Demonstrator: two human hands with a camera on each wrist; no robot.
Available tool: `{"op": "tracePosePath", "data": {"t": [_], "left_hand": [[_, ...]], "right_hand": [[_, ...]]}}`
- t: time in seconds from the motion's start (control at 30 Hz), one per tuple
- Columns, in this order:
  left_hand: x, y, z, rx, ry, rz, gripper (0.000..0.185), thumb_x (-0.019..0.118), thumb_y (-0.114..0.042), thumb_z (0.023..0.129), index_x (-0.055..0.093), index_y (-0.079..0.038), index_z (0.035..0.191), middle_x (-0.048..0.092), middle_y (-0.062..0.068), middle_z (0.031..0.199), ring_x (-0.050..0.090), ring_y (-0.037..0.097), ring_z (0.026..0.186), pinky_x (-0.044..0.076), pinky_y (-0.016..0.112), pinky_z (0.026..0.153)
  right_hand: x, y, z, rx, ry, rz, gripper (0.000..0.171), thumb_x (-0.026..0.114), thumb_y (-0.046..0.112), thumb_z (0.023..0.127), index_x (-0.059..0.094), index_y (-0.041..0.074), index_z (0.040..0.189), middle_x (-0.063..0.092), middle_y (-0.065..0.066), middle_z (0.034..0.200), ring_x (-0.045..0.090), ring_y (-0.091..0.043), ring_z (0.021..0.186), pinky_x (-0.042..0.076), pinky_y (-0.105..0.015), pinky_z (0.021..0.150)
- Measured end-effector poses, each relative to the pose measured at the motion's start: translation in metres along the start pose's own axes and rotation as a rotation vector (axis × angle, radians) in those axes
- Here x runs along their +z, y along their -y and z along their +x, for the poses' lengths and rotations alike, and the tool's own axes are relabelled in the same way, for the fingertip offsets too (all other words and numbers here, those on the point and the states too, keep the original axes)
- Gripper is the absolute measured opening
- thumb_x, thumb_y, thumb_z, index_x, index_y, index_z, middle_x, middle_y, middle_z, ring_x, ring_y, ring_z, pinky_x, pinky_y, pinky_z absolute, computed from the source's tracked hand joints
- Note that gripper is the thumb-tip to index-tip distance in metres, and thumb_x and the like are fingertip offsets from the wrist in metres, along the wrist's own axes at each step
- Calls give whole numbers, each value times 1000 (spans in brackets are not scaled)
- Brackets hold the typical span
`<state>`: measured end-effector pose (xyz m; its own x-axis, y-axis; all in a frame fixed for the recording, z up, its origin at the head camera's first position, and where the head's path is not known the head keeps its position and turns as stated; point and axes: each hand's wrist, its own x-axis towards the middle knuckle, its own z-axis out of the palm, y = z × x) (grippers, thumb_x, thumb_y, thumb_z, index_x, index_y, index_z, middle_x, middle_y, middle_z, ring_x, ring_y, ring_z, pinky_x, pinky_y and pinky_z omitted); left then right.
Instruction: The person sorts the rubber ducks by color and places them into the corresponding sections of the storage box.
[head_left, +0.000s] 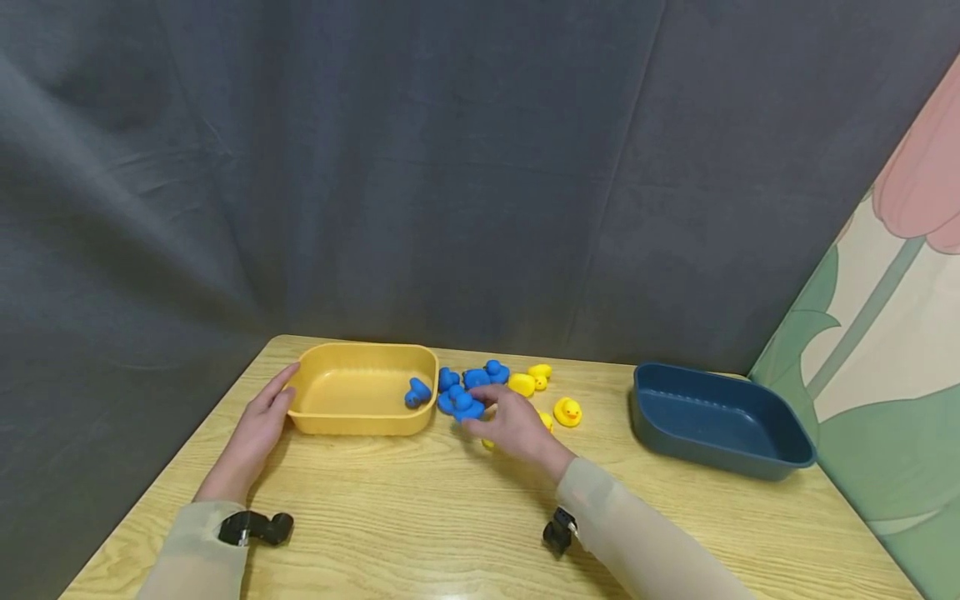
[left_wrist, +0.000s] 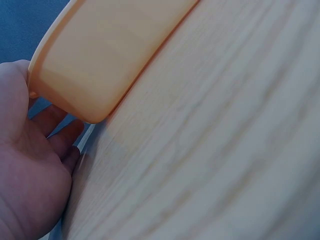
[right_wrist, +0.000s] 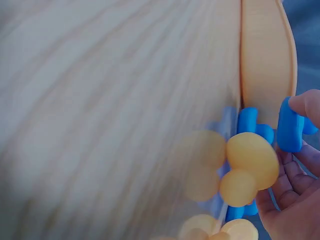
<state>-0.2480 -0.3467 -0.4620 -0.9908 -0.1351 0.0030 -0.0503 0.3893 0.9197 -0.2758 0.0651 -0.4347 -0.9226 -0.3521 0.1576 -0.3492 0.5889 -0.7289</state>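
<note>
My right hand (head_left: 517,427) pinches a blue rubber duck (right_wrist: 290,125) between thumb and fingertips, lifted just over other blue ducks. My left hand (head_left: 262,417) rests against the left end of a yellow tub (head_left: 352,423), thumb at the rim and fingers along the outer wall. One blue duck (head_left: 417,392) lies inside that tub near its right wall. Beside the tub sit several more blue ducks (head_left: 476,378). Yellow ducks (head_left: 567,411) lie around and behind my right hand, which partly hides some of them; one yellow duck (right_wrist: 252,160) shows close up in the right wrist view.
A dark blue tub (head_left: 720,454) stands at the right end of the wooden table (head_left: 405,517). Behind the table hangs a dark grey curtain (head_left: 450,167), and a flower-patterned cloth (head_left: 885,350) hangs on the right. Each wrist carries a small black camera mount (head_left: 258,528).
</note>
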Motion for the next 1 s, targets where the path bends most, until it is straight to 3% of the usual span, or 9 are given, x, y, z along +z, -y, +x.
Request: {"op": "tracePosePath", "data": {"t": [0.47,0.7,1.0], "left_hand": [[0,1,0,5,0,1,63,32,-44,121,16,-28,179,6,12,185,2,41,169,8,65,134],[0,0,-1,10,-3,6,63,33,-43,121,17,-28,179,7,12,185,3,40,169,8,65,134],[0,0,0,1,-1,-3,63,33,-43,121,16,-28,179,6,13,185,2,40,169,7,65,134]], "right_hand": [[-4,19,3,-59,-38,61,55,87,27,97,71,4,145,72,-7,140,67,-26,128,53,-50,114],[0,27,8,-79,-29,49,54,86,28,98,72,4,144,72,-7,136,69,-24,120,57,-48,108],[12,37,13,-88,-44,74,55,87,27,97,71,3,144,72,-10,141,68,-25,126,56,-47,111]]}}
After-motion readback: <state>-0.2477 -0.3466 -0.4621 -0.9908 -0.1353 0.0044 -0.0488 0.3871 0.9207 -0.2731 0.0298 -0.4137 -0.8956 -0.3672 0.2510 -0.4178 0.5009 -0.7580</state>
